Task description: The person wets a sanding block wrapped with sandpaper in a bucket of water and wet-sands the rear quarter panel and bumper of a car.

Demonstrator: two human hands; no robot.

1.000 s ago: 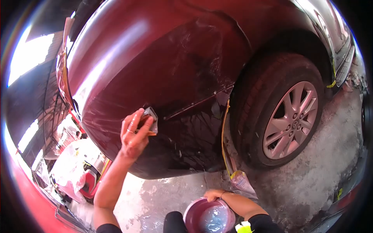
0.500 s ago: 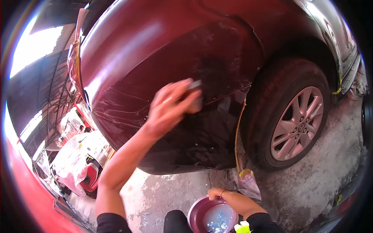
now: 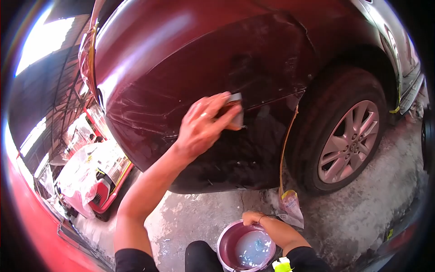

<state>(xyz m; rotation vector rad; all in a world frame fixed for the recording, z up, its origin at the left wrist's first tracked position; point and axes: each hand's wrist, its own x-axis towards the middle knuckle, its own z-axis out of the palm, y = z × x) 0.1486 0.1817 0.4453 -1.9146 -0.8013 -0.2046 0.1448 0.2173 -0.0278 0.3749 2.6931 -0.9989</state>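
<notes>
My left hand (image 3: 204, 120) grips a small grey sanding pad (image 3: 236, 112) and presses it to the wet, dark red car panel (image 3: 181, 77), left of the wheel. Thumb and fingers wrap round the pad's sides. Low in the view, my right hand (image 3: 251, 218) holds the rim of a pink bucket (image 3: 224, 240), its fingers partly hidden over the edge. Cloudy bluish water (image 3: 254, 248) fills part of the bucket. Drops and wet streaks show on the panel.
A tyre with a silver wheel (image 3: 349, 141) stands at the right. Masking film with yellow tape (image 3: 291, 207) hangs by the wheel arch down to the concrete floor (image 3: 195, 213). Another car, partly covered in plastic (image 3: 84, 174), stands at the left.
My left hand has moved right and up across the panel with the pad, from near the panel's left part towards the wheel. My right hand stays on the bucket rim. The view has shifted slightly.
</notes>
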